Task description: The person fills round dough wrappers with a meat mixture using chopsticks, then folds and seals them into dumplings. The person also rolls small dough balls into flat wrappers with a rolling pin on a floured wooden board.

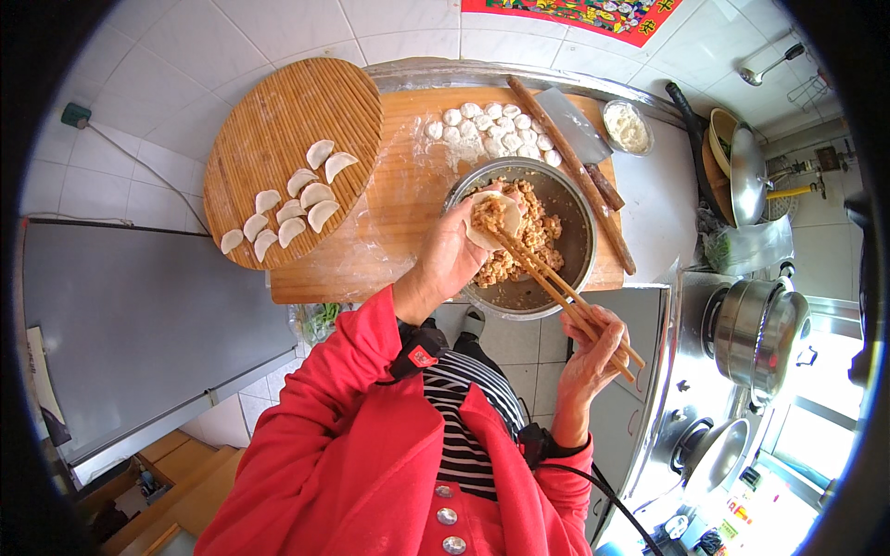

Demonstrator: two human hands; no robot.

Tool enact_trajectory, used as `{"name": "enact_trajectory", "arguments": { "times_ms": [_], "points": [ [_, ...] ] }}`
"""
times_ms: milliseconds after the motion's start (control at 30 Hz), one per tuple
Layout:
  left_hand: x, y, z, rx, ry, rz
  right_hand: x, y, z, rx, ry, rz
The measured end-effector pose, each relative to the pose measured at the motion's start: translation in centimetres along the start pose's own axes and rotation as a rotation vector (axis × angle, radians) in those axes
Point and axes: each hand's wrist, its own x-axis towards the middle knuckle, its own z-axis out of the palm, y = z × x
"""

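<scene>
My left hand [448, 254] holds a round dough wrapper [513, 221] over a steel bowl [580, 260]. A lump of filling [489, 211] sits on the wrapper. In my right hand [593, 347] is a pair of wooden chopsticks [556, 286], their tips touching that lump. Ground filling [542, 240] lies in the bowl below. Beyond the bowl, several floured dough pieces [511, 141] are grouped on a wooden board [396, 187]. To the left, several folded dumplings [316, 193] rest on a round slatted tray [278, 132].
A rolling pin [570, 167] lies aslant on the board's right side, across a cleaver [567, 125]. A bowl of flour [628, 127] stands beyond it. At right are a steel pot [747, 333] and a wok [719, 455] on the stove. A grey surface [153, 306] extends at left.
</scene>
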Motion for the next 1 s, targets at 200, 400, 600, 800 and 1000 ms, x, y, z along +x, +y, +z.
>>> {"name": "enact_trajectory", "arguments": {
  "times_ms": [200, 400, 600, 800, 1000],
  "points": [
    [0.2, -0.7, -0.4, -0.033, -0.009, -0.018, 0.7, 0.5, -0.3, 0.199, 0.028, 0.142],
    [0.2, -0.3, -0.8, -0.002, 0.012, -0.016, 1.1, 0.6, -0.5, 0.328, 0.049, 0.186],
    [0.1, -0.3, -0.5, 0.043, 0.050, -0.028, 1.3, 0.4, -0.5, 0.329, 0.053, 0.170],
    [0.0, -0.4, -0.2, 0.005, 0.014, -0.028, 1.3, 0.5, -0.2, 0.201, 0.029, 0.177],
    [0.1, -0.4, 0.0, -0.004, 0.045, 0.014, 0.8, 0.0, 0.2, 0.072, -0.031, 0.149]
  ]
}}
